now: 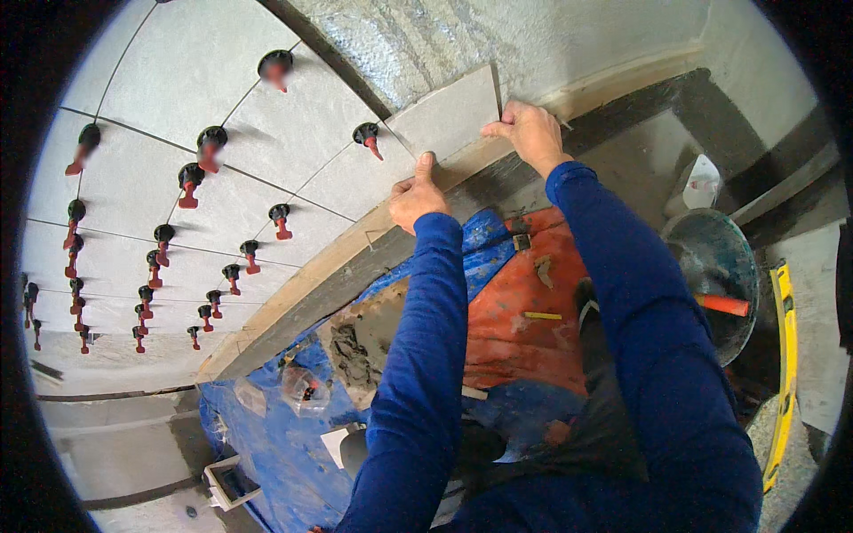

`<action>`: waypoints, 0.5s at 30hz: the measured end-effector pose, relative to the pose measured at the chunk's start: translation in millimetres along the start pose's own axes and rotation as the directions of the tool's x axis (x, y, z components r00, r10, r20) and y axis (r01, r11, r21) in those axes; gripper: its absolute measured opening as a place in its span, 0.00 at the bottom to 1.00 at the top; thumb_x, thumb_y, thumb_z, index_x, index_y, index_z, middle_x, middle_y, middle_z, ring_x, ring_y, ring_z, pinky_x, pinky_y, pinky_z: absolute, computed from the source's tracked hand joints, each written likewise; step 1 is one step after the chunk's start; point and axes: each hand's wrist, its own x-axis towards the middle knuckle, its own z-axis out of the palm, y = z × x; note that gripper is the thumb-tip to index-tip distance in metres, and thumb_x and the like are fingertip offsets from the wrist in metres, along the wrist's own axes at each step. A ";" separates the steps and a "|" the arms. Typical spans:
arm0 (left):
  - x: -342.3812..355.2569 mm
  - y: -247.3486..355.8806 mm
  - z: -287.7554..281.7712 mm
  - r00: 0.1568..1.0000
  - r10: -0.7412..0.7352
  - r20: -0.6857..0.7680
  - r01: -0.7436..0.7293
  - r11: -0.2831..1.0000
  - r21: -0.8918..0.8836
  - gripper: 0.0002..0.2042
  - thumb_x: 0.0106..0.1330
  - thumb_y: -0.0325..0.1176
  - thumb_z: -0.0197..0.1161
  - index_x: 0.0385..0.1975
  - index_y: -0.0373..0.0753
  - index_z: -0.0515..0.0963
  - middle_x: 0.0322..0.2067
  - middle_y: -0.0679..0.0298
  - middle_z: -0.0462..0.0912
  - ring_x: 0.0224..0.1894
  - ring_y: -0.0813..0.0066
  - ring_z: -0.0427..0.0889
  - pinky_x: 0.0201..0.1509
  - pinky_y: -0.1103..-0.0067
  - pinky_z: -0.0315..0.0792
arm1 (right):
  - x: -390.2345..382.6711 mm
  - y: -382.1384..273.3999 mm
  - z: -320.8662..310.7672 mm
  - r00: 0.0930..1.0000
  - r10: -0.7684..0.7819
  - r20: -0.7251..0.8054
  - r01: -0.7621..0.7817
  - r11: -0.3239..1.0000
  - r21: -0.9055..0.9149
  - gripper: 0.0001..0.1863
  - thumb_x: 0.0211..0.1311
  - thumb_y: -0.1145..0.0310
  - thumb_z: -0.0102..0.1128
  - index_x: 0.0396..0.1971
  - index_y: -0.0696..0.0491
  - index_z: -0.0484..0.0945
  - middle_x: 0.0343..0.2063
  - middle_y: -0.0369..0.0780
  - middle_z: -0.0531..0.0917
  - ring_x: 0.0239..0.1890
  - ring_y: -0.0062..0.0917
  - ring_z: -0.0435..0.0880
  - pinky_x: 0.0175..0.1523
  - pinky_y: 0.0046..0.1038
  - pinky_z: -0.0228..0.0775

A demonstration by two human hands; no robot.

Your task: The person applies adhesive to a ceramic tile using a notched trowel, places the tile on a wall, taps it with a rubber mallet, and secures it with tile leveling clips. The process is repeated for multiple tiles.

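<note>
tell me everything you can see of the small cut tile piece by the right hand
The small tile piece is a flat, light grey, roughly four-sided slab, ceramic or stone by its look, with fairly straight edges. No clip shows on its face. It sits at the end of the tiling, left edge beside a larger tile, lower edge along the wooden strip. The right hand is at its right end; the left hand has its thumb near the lower left corner. Its underside is hidden.
</note>
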 end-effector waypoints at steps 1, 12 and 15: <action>-0.3 0.7 0.3 1.000 0.002 0.016 -0.002 1.000 -0.012 0.33 0.46 0.62 0.81 0.24 0.30 0.84 0.24 0.50 0.86 0.29 0.57 0.85 0.44 0.63 0.78 | 3.7 -3.4 -5.6 1.000 0.003 0.016 -0.003 1.000 0.022 0.32 0.48 0.39 0.78 0.24 0.55 0.77 0.20 0.45 0.82 0.26 0.44 0.82 0.36 0.43 0.74; -5.8 7.2 8.8 0.999 0.001 -0.051 -0.003 0.999 -0.032 0.40 0.48 0.69 0.76 0.27 0.25 0.81 0.28 0.43 0.85 0.35 0.49 0.85 0.48 0.62 0.77 | 16.8 -24.6 1.3 0.980 -0.111 -0.168 0.135 0.981 0.142 0.33 0.49 0.42 0.79 0.24 0.54 0.68 0.16 0.42 0.78 0.19 0.34 0.80 0.27 0.36 0.75; -7.1 6.1 14.6 0.997 -0.021 -0.079 0.014 0.996 -0.086 0.39 0.49 0.68 0.76 0.26 0.26 0.80 0.28 0.43 0.85 0.35 0.48 0.84 0.48 0.61 0.77 | 17.6 -21.4 4.2 0.991 -0.057 -0.122 0.085 0.969 0.233 0.32 0.51 0.44 0.80 0.25 0.53 0.67 0.16 0.40 0.77 0.17 0.25 0.80 0.21 0.31 0.75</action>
